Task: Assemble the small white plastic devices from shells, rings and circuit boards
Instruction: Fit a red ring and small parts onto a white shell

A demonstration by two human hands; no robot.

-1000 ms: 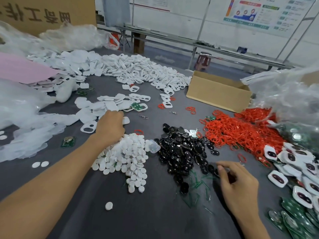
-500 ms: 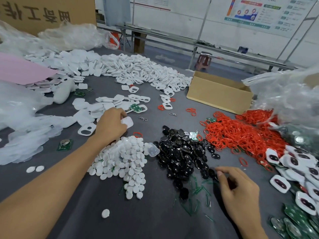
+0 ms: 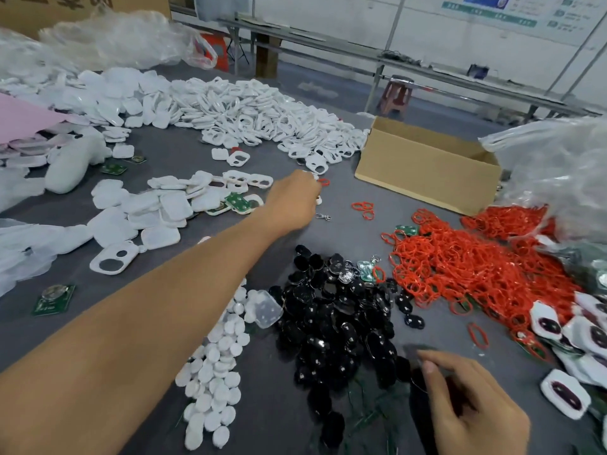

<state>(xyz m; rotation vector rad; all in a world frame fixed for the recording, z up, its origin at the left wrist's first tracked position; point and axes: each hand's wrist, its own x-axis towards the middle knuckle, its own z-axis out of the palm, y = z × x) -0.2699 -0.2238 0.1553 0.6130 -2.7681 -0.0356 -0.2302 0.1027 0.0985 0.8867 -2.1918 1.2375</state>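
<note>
My left hand reaches far across the grey table, fingers curled, with bits of a white shell showing at its fingertips, beside a loose red ring. My right hand pinches a dark piece at the near edge of the black parts pile. White frame shells are heaped at the back, and solid white shells lie to the left of my left hand. Red rings are heaped at the right. A green circuit board lies at the left.
White discs lie under my left forearm. An open cardboard box stands at the back right, with plastic bags beside it. White devices with dark windows line the right edge. Green pins are scattered near my right hand.
My left hand has left the solid shells by the white discs and stretched forward and right toward the frame shells. My right hand stays at the black pile.
</note>
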